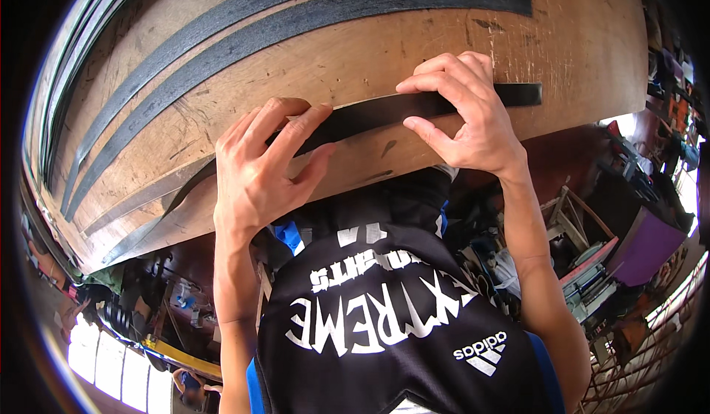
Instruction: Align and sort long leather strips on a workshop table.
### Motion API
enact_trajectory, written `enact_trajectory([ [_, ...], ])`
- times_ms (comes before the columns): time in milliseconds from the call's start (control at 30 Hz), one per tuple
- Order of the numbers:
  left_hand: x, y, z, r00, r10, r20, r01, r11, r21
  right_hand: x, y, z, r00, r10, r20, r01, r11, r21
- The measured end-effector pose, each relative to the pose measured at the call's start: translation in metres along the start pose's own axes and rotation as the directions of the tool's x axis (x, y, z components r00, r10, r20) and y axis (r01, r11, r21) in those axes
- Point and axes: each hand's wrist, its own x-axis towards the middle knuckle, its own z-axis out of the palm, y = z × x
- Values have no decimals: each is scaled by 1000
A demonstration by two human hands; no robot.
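A long black strip [370, 114], like leather or rubber, runs along the near side of a wooden tabletop [584, 51]. My left hand [259, 155] spans it, fingertips at its far edge and thumb at its near edge. Beyond that hand, toward the left, the strip twists and narrows to a thin edge. My right hand [470, 107] grips the strip's two edges in the same manner, nearer its squared right end, which lies past my fingers. Part of the strip is hidden under each hand.
Two more dark strips [355, 7] curve across the far part of the tabletop. Several thin bands [70, 66] lie bunched along the left edge. The table's near edge passes just before my body. Right of me stand a purple panel [647, 247] and cluttered wooden frames; a person [192, 388] is at lower left.
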Motion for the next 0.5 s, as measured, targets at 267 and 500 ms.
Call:
enact_trajectory([
  [267, 1, 3, 1, 1000, 5, 3, -5, 1000, -4, 2, -1, 3, 995, 91, -50, -89, 995, 41],
  [500, 1, 5, 1, 1000, -4, 7, 4, 1000, 10, 5, -3, 4, 990, 122, -69, -119, 992, 46],
])
